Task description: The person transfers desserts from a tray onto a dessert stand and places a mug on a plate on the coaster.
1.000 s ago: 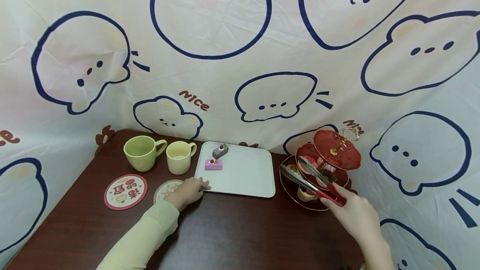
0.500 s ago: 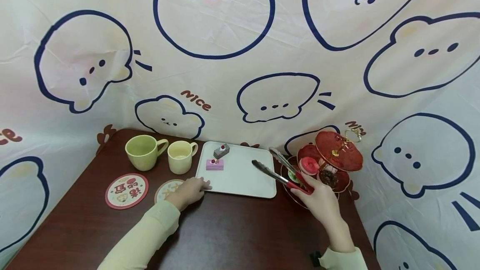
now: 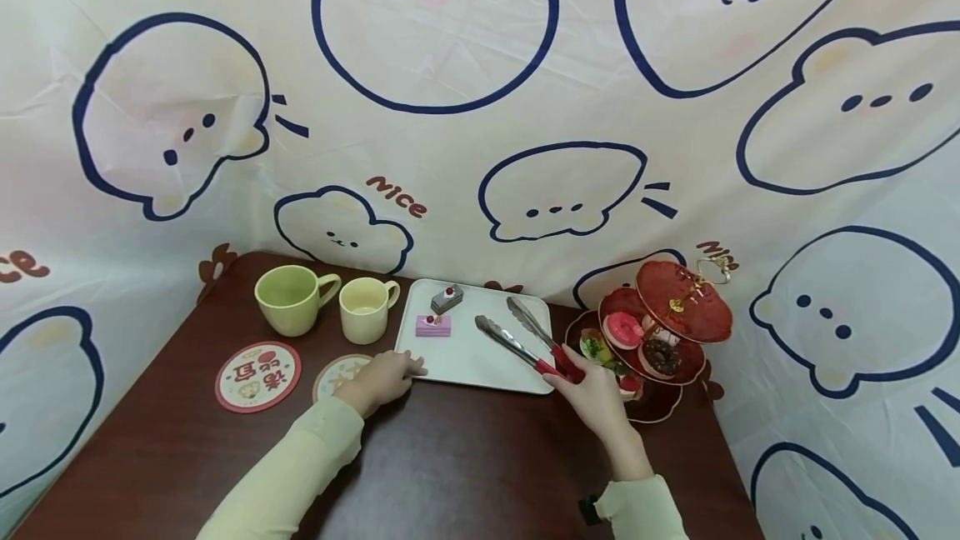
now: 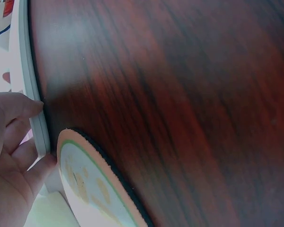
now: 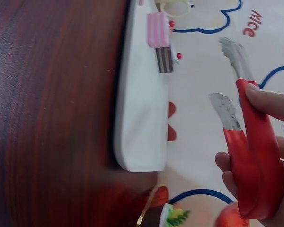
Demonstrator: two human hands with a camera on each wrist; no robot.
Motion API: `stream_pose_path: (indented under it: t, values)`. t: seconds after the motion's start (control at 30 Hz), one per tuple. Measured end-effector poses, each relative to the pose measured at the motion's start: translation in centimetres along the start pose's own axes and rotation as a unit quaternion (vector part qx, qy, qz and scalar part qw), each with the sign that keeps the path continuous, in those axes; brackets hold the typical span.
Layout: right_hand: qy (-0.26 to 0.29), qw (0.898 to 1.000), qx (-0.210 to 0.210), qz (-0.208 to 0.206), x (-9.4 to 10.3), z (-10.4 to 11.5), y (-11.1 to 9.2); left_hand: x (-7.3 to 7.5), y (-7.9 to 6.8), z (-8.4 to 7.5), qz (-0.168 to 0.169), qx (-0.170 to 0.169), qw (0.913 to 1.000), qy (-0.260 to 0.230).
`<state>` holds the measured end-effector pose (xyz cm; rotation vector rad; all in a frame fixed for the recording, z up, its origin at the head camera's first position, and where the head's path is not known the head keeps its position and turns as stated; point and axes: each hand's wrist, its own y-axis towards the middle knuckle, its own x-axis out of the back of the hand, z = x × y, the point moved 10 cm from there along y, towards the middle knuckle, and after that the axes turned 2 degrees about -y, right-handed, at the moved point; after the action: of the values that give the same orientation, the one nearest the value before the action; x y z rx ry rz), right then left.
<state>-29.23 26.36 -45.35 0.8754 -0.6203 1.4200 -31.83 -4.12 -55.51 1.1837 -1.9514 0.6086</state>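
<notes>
My left hand point(image 3: 386, 377) grips the front left corner of a white tray point(image 3: 457, 365); the left wrist view shows thumb and fingers on its rim. A purple layered toy cake slice point(image 3: 433, 326) and a grey striped toy cake slice point(image 3: 447, 299) lie at the tray's left side, each with a red cherry. My right hand point(image 3: 596, 398) holds red-handled metal tongs point(image 5: 260, 156) above the tray's right part. Their jaws are spread apart with nothing between them, pointing toward the cake slices.
A red tiered stand point(image 3: 684, 301) with a pink donut point(image 3: 622, 330), a chocolate donut point(image 3: 660, 356) and other toy sweets stands right of the tray. Leftward are a green cup point(image 3: 288, 307), a cream mug point(image 3: 362, 319), a red-rimmed coaster point(image 3: 258, 377) and another coaster point(image 4: 92, 182).
My right hand has carried the spread tongs leftward from the tiered stand to above the tray. My left hand stays at the tray's corner. The cake slices keep their places on the tray.
</notes>
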Motion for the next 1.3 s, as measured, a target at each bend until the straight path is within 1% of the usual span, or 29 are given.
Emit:
stream_pose_path:
  t: [0.1, 0.27, 0.4, 0.5, 0.63, 0.8, 0.9, 0.97, 1.13, 1.3]
  values:
    - [0.01, 1.0, -0.001, 0.0, -0.9, -0.1, 0.4, 0.0, -0.1, -0.1, 0.0, 0.0, 1.0, 0.004]
    - [0.009, 1.0, -0.006, 0.01, -2.5, -0.2, 1.2, 0.0, -0.1, 0.0, 0.001, 0.009, 1.0, -0.002]
    - [0.006, 1.0, -0.002, 0.022, -3.8, -0.3, 1.9, -0.1, -0.1, -0.1, 0.003, 0.008, 1.0, -0.001]
    - [0.008, 0.999, 0.001, 0.04, -4.9, -0.4, 2.3, 0.0, -0.1, -0.3, 0.003, 0.002, 1.0, 0.006]
    - [0.011, 0.998, 0.014, 0.066, -6.4, -0.2, 2.8, 0.1, -0.1, -0.4, 0.002, 0.002, 1.0, 0.006]
    - [-0.014, 0.996, 0.045, 0.077, -7.9, 0.8, 3.3, 0.3, -0.1, -0.5, -0.004, -0.004, 0.9999, 0.011]
    - [-0.034, 0.994, 0.067, 0.082, -8.6, 1.7, 3.8, 0.4, -0.1, -0.5, -0.008, -0.009, 0.9998, 0.018]
    - [-0.042, 0.993, 0.079, 0.083, -9.0, 2.3, 4.1, 0.4, -0.1, -0.4, -0.008, -0.006, 0.9999, 0.012]
    - [-0.049, 0.992, 0.074, 0.086, -9.8, 2.7, 4.7, 0.4, -0.2, -0.3, -0.003, 0.002, 1.0, 0.003]
    - [-0.051, 0.992, 0.067, 0.091, -10.3, 2.7, 5.0, 0.1, -0.1, -0.1, 0.002, 0.006, 1.0, 0.006]
